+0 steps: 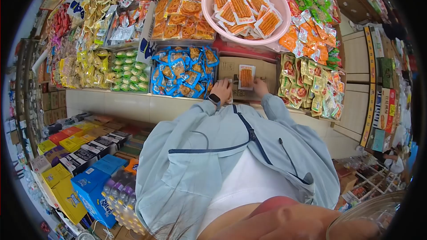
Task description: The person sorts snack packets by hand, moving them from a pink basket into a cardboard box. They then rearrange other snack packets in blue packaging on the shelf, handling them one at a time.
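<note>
Clear-rimmed glasses (356, 208) edge into the lower right, nearest the camera, with a pale blue-grey zip jacket (191, 133) filling the lower centre. Its sleeves reach forward to two bare hands over a brown printed cardboard surface (267, 69) between snack bins. One flat, clear-plastic packet of orange-brown sticks with a white border (247, 77) lies on that cardboard, between the hands. The right hand (260, 88) is at the packet's lower right edge, fingers bent; whether they pinch it cannot be told. The left hand (222, 90), wearing a black smartwatch (214, 98), rests at the cardboard's left side, apart from the packet; its grip is unclear too. Good handling here probably means taking the packet by its border, keeping it flat and not pressing the sticks.

Counted: one packet on the cardboard, one watch, one round pink plastic basin (207, 6) beyond. Roughly nine similar packets (242, 9) show in the basin; overlap prevents an exact count.
</note>
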The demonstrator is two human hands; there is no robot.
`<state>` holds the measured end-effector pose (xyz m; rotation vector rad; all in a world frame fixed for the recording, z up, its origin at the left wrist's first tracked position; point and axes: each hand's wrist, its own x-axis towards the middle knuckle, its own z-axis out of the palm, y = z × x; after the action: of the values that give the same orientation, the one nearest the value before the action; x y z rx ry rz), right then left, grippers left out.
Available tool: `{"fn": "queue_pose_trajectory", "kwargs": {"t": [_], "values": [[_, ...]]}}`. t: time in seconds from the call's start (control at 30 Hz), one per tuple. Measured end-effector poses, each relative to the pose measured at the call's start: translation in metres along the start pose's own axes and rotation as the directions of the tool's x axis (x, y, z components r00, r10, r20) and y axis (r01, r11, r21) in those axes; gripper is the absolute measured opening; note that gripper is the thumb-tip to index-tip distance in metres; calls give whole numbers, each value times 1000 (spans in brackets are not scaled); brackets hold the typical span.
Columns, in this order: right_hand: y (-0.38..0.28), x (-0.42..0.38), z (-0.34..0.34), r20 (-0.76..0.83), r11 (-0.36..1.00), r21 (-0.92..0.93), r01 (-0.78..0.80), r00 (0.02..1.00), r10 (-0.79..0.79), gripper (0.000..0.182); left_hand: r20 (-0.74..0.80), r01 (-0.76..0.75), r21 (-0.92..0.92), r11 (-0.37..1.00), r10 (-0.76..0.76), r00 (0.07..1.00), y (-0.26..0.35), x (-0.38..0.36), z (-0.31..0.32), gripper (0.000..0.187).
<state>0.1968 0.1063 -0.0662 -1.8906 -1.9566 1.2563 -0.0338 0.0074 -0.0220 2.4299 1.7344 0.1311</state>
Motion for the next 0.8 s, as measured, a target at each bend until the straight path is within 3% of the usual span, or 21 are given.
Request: {"fn": "queue_pose_trajectory", "kwargs": {"t": [0.17, 0.33, 0.43, 0.57, 0.67, 0.77, 0.8], "values": [[6, -1, -13, 208, 1000, 10, 1, 978, -3, 37, -100, -24, 21, 999, 26, 995, 2, 0, 8, 59], [24, 5, -2, 196, 993, 116, 24, 979, -47, 34, -124, -130, -65, 989, 122, 985, 6, 13, -49, 63], [38, 9, 7, 188, 966, 252, 49, 977, -99, 32, -258, -116, -143, 983, 76, 963, 10, 36, -109, 69], [40, 7, 5, 196, 939, 342, 39, 974, -112, 30, -538, -154, -75, 985, 90, 838, 0, 67, -199, 73], [40, 7, 4, 202, 954, 291, 72, 970, -135, 29, -710, -119, -59, 991, 42, 703, -24, 104, -244, 73], [33, 0, 2, 156, 972, 207, 110, 977, -144, 27, -787, -115, -69, 991, 17, 617, -50, 159, -255, 71], [30, -2, -1, 162, 971, 216, 104, 977, -141, 27, -708, -66, -66, 996, 0, 706, -58, 176, -251, 69]]}}
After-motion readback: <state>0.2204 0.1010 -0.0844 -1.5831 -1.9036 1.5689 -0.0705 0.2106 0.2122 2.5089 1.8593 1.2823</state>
